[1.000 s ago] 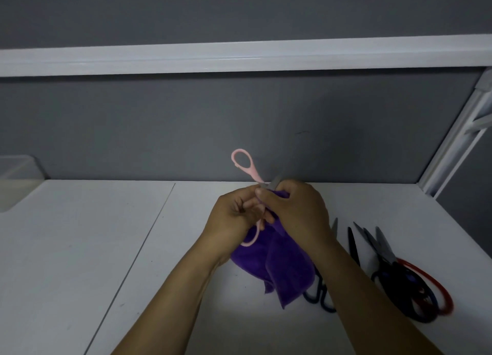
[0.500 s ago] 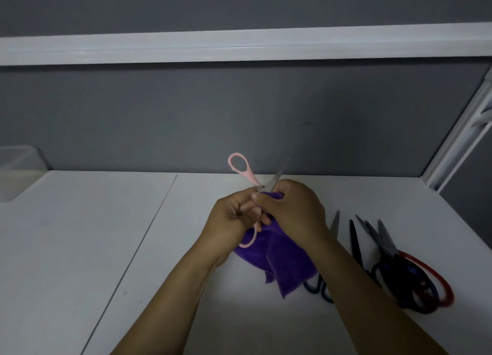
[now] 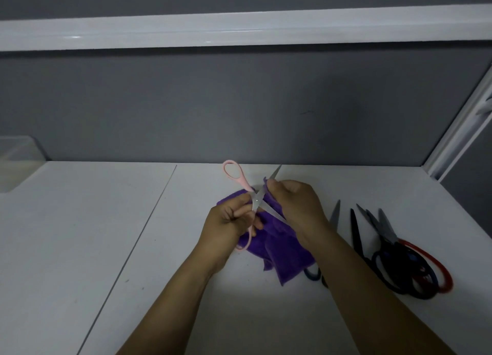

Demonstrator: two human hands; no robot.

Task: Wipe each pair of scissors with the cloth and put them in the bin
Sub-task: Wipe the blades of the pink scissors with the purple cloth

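Change: Compared with a second ago, I see the pink scissors (image 3: 256,201) splayed into a cross with the pivot bare. Before, the blades sat buried in the cloth (image 3: 282,259). More of the blade tip now pokes out past the right fingertips (image 3: 271,185).
Meaning: I judge this pair is mid-wipe, one blade at a time. The drop into the bin is not yet due.
Left hand (image 3: 226,221): the fingers (image 3: 241,208) are curled tight on the pink handle just below the pivot, and the lower loop hangs under the palm.
Right hand (image 3: 295,203): the fingertips are pressed together, pinching a fold of cloth round the upper blade. The other blade runs beneath the knuckles.
Cloth: bunched under both hands, trailing below the right wrist.
Bin (image 3: 16,163): well off to the left of the left fingers, at the frame edge.
Waiting scissors (image 3: 383,237): lying on the table (image 3: 80,235) to the right of the right wrist, untouched.
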